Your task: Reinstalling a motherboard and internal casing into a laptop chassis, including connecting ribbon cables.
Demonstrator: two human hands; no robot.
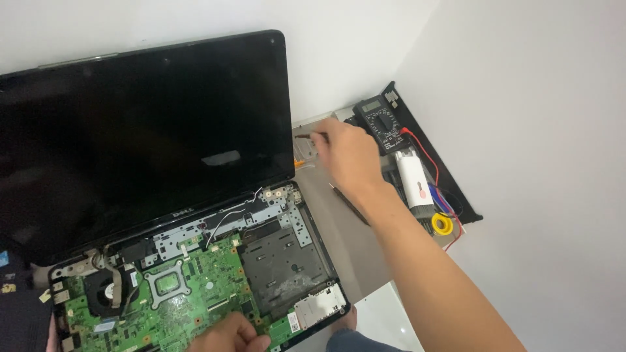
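Nearest, the left hand (228,334) rests on the front edge of the opened laptop's green circuit board (176,293), its fingers curled down against the board and, as far as I can see, gripping nothing. The laptop sits with its top cover off: fan (104,292) at the left, a dark metal bay (283,264) at the right, and the black screen (140,133) standing upright behind.

Farther off, the right hand (345,153) stretches across the desk (339,241) beyond the laptop's right corner, fingers pinched on a thin dark tool (312,135) just beside a small metal piece (303,151). This looks like the tool-fetching stage of a teardown; the next move likely calls for bringing that tool down to the board without snagging the loose white wires (228,212).

Against the far wall, a black tray-like panel (460,195) holds a multimeter (381,124) with red lead, a white device (414,179) and a yellow roll (442,224).
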